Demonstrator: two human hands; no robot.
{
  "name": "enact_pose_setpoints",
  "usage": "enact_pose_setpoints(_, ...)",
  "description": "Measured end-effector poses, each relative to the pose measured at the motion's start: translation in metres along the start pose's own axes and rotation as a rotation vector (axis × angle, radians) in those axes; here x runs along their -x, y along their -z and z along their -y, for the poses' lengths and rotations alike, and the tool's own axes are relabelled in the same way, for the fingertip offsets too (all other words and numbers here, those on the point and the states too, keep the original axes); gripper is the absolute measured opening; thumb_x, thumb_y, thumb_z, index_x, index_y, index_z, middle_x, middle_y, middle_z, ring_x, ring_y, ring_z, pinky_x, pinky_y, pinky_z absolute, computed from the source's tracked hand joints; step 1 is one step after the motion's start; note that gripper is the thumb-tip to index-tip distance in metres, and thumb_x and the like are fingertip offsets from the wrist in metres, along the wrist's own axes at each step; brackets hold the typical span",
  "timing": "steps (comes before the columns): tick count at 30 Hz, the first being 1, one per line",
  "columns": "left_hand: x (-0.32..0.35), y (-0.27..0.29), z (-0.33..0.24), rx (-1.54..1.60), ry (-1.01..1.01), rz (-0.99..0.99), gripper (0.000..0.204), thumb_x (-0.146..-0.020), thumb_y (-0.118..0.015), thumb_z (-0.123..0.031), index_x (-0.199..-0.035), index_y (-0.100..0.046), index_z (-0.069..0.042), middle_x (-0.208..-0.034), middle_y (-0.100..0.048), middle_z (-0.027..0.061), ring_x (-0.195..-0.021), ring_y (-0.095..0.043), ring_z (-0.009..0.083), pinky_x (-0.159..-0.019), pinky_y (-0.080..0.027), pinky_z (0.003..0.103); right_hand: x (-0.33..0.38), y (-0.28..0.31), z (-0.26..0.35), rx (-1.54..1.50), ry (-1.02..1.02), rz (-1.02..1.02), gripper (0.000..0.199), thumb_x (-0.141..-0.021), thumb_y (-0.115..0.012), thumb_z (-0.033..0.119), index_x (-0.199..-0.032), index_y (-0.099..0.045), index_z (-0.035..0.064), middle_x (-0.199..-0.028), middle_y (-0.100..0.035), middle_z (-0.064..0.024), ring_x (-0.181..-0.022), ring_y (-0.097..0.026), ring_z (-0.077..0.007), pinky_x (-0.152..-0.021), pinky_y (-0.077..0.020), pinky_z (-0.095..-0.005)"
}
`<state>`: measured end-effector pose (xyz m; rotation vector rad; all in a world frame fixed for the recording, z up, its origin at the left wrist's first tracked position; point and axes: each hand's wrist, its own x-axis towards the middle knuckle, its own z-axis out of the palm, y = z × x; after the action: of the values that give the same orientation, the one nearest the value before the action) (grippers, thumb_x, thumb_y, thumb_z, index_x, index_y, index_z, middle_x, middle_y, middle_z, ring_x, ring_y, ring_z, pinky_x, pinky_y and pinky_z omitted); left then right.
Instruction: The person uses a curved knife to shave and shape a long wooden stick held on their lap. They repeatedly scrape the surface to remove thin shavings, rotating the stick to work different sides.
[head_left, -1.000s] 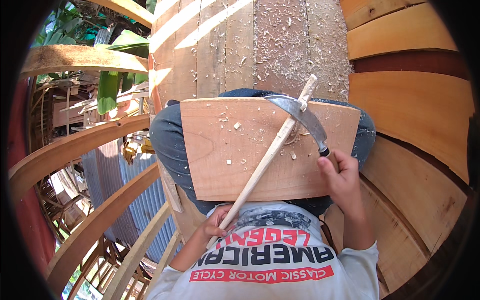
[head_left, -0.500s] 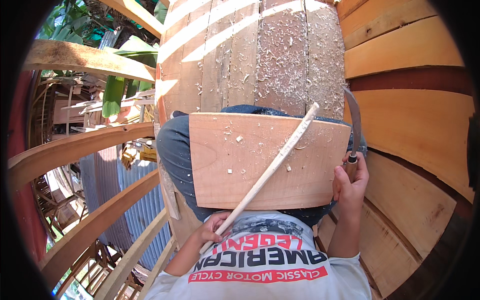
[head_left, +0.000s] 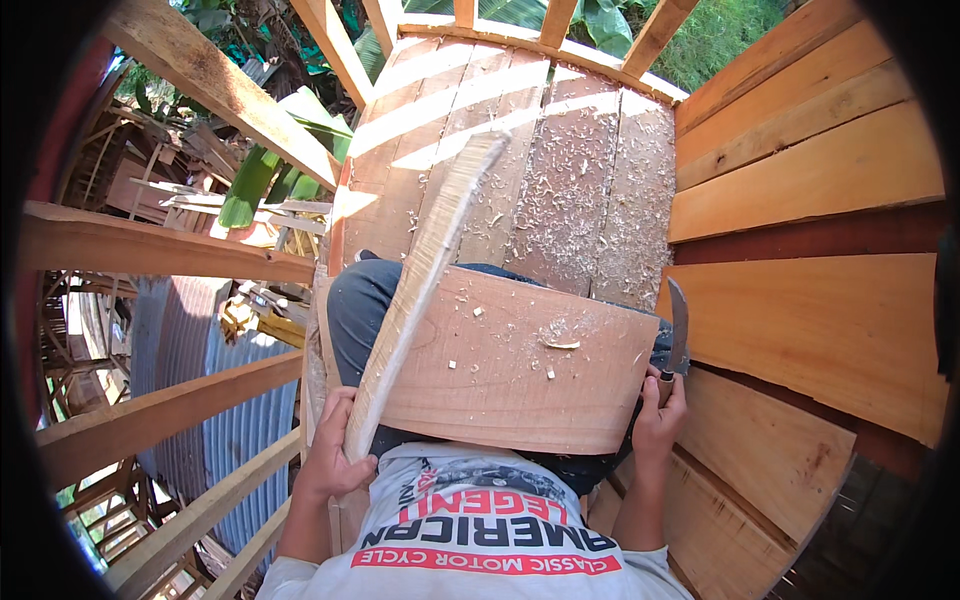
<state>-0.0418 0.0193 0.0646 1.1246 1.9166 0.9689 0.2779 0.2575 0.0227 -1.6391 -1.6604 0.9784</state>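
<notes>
My left hand (head_left: 338, 445) is closed round the lower end of a long pale wooden stick (head_left: 425, 280), which slants up and away over the left part of my lap. Across my thighs lies a flat wooden board (head_left: 520, 370), with small chips and a curled shaving on it. At the board's right edge, my right hand (head_left: 660, 415) grips the wooden handle of a curved knife (head_left: 680, 325). Its dark blade points upward, apart from the stick.
Shavings (head_left: 570, 210) are scattered over the plank floor (head_left: 440, 150) ahead. A wall of wooden boards (head_left: 800, 330) stands close on my right. Wooden rails (head_left: 170, 245) run along the left, with corrugated metal sheets (head_left: 245, 400) and timber beyond.
The stick has swung left and been raised nearer the camera, so it looks wider. My right hand with the knife sits a little lower and further left. The view has tilted up.
</notes>
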Motion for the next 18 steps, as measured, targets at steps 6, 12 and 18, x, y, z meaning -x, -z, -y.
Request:
enact_pose_setpoints(6, -0.012, -0.032, -0.002, 0.429, 0.012, -0.07, 0.088, -0.072, -0.063, -0.045, -0.134, -0.033, 0.01, -0.131, -0.043, 0.0204, -0.125, -0.041, 0.0285, -0.106, -0.028, 0.037, -0.002, -0.006, -0.001, -0.164, 0.04, -0.031, 0.019, -0.088, -0.052, 0.011, -0.097, -0.057, -0.0047, -0.079, -0.064, -0.0128, -0.075, -0.056, -0.0117, -0.069, -0.0458, -0.0297)
enact_pose_setpoints(12, -0.022, -0.04, -0.017, 0.559, -0.027, -0.114, 0.091, -0.071, -0.065, -0.043, -0.135, -0.028, 0.01, -0.134, -0.041, 0.0221, -0.128, -0.039, 0.029, -0.108, -0.026, 0.038, -0.014, -0.018, 0.01, -0.128, 0.109, -0.13, 0.02, -0.087, -0.053, 0.014, -0.096, -0.058, -0.0047, -0.074, -0.063, -0.0124, -0.07, -0.059, -0.0144, -0.066, -0.0463, -0.0313)
enact_pose_setpoints(18, -0.02, -0.029, -0.007, 0.466, 0.051, -0.09, 0.077, -0.066, -0.064, -0.028, -0.128, -0.038, 0.009, -0.128, -0.048, 0.0207, -0.122, -0.046, 0.0262, -0.104, -0.032, 0.035, -0.011, -0.01, 0.003, -0.038, 0.107, -0.076, 0.021, -0.087, -0.054, 0.015, -0.093, -0.059, -0.0045, -0.075, -0.064, -0.0141, -0.068, -0.061, -0.0166, -0.064, -0.0468, -0.0327)
